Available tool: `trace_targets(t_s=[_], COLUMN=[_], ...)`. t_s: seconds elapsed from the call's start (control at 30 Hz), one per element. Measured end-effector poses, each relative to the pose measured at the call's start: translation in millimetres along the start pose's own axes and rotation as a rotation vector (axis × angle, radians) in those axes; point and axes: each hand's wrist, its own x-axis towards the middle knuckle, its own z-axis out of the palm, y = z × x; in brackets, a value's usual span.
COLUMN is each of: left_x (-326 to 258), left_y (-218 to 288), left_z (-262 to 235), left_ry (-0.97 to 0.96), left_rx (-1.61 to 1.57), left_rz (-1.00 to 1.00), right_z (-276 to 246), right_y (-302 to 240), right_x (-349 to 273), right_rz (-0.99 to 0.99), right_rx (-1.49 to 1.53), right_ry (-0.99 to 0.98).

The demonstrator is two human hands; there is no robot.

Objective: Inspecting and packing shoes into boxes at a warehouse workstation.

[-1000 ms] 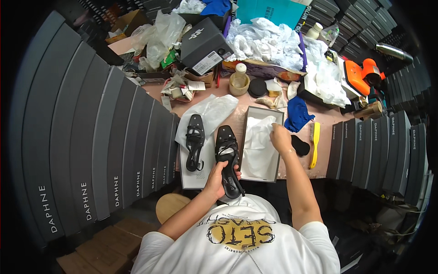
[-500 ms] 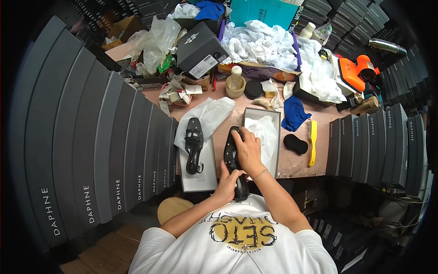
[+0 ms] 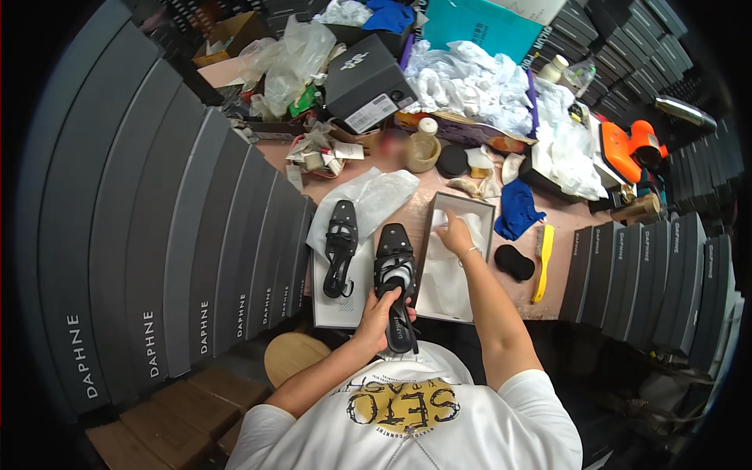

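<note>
Over the worktop's [image 3: 548, 294] near edge, left hand [image 3: 381, 309] clamps the shoe [image 3: 395, 282] by its heel, toe pointing away; right hand [image 3: 454, 233], fingers spread on tissue [image 3: 446, 274], rests in the box [image 3: 479, 205] just right.

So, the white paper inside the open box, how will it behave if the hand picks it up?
The white paper looks thin and crumpled, so it is probably very light and floppy and would sag when lifted. The right hand already presses into it, and it seems to give way easily. It may also tear if pulled hard.
</note>
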Motion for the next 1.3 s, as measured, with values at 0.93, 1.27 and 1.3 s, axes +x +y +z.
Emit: trace_targets(t_s=[0.93,1.27,1.3], left_x=[40.8,19.2,31.8], left_y=[-14.7,-25.3,-28.5], left_z=[-21.3,21.8,11.7], left_ry=[-0.129,-0.100,-0.132], left_rx=[-0.068,0.105,0.071], left_rz=[-0.081,0.150,0.138], right_z=[-125.9,-80.0,-78.7], right_y=[-131.3,-123.6,-121.9], right_x=[-106.0,-115.6,-119.6], right_rz=[-0.166,-0.278,-0.303], right_rx=[0.479,-0.247,-0.165], right_ry=[-0.339,-0.040,0.049])
